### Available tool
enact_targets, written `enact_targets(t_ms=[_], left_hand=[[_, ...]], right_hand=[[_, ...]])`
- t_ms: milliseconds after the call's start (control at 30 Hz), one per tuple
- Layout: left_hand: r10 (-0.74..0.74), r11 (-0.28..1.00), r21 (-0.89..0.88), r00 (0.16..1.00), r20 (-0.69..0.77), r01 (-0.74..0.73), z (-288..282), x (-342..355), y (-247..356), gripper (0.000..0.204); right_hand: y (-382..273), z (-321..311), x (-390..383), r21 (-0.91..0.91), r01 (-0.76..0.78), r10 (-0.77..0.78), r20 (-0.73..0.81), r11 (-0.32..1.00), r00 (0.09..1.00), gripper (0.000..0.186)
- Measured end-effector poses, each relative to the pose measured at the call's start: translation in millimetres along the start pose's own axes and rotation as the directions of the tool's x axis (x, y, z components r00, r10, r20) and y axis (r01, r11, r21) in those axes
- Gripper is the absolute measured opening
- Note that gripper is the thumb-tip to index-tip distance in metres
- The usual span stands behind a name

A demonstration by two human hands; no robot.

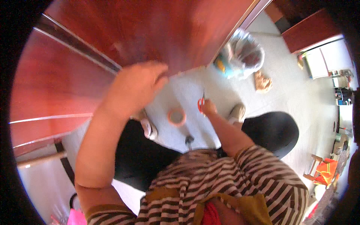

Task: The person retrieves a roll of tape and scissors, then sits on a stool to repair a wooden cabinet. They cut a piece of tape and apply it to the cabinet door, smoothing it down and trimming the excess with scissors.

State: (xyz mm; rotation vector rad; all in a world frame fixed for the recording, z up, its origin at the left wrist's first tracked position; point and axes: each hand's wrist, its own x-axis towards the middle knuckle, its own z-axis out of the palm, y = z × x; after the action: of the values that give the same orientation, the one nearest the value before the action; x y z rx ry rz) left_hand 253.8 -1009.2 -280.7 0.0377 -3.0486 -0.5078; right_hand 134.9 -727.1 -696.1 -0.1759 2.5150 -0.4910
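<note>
My left hand (144,78) is at the lower part of a red wooden cabinet panel (176,33), fingers bent and blurred, so its hold and contact are unclear. My right hand (208,108) grips red-handled scissors (201,104), their blades pointing away from me. Between my feet, a tape roll (176,123) lies on the pale floor, left of the scissors, and a small dark object (189,139) is nearer my body.
Further back right stand a plastic-lined bin (245,52) and a crumpled tan item (263,82). Another wooden panel (52,78) borders the left. A chair with an orange cloth (324,170) and cluttered items (341,90) line the right.
</note>
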Motion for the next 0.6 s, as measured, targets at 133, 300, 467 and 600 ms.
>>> enact_targets(t_ms=[133, 300, 467, 600], left_hand=[[0.005, 1.0, 0.024, 1.0, 0.022, -0.005, 12, 4, 2, 0.039], [0.045, 0.998, 0.034, 0.999, 0.007, -0.045, -3, 13, 28, 0.039], [0.174, 0.984, 0.038, 0.984, -0.045, -0.173, -3, 23, 47, 0.04], [0.179, 0.983, 0.042, 0.984, -0.02, -0.178, -3, 20, 52, 0.039]], right_hand=[[-48, -27, -10, 0.276, 0.112, -0.048, -0.226, 0.955, 0.973, 0.062], [-154, -182, -120, 0.801, 0.405, -0.263, -0.316, 0.441, 0.911, 0.047], [-180, -378, -186, 0.4, 0.847, -0.588, -0.61, 0.351, 0.531, 0.062], [-226, -515, -245, 0.271, 0.736, -0.572, -0.487, 0.62, 0.661, 0.052]])
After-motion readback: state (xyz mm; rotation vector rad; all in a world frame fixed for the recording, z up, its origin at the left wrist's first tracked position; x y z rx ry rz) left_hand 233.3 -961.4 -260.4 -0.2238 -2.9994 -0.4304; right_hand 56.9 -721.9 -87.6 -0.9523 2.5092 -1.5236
